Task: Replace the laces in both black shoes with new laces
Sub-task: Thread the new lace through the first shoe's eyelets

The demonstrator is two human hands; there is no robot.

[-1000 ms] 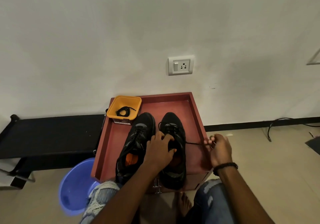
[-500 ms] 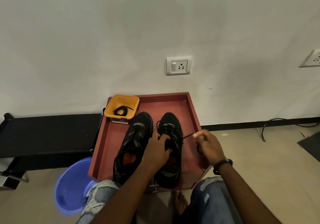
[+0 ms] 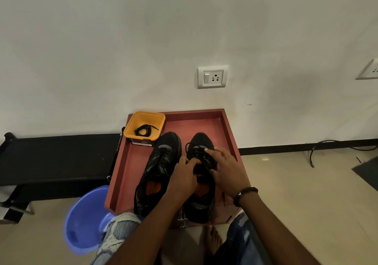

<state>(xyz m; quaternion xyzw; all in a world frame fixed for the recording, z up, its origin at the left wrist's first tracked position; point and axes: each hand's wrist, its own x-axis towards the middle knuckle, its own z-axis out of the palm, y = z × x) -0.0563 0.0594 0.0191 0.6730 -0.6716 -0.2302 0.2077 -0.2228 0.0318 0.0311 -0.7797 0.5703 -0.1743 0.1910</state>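
Item: 2 black shoes, matte mesh-and-synthetic uppers with orange insoles, standing side by side in a shallow reddish-brown tray [image 3: 229,133] with raised square walls. Long axis of each runs from the person toward the wall, toes at the wall end, heels nearest the person; the left shoe [image 3: 159,166] leans its toe slightly rightward, the right shoe [image 3: 201,142] lies near straight.

Left shoe: laced, untouched, just beside its partner.

Right shoe: black lace [image 3: 191,149] loosely looped over the forefoot. The left hand [image 3: 184,177] rests on the tongue area, fingers curled, thumb and forefinger meeting at the lacing; whether they pinch the lace cannot be told. The right hand [image 3: 227,170] lies over the shoe's right flank, fingers spread and fairly straight, tips touching the upper near the eyelets; a dark beaded bracelet [image 3: 244,193] circles that wrist.

Containers: 1 yellow plastic tub [image 3: 144,128], square with rounded corners, in the tray's far left corner, holding 1 coiled black lace [image 3: 144,130]. 1 blue plastic basin [image 3: 83,219], round and glossy, on the floor left of the tray.

Surroundings: white wall socket [image 3: 212,77]; low black bench [image 3: 55,158] at left; torn denim knees at the bottom edge.
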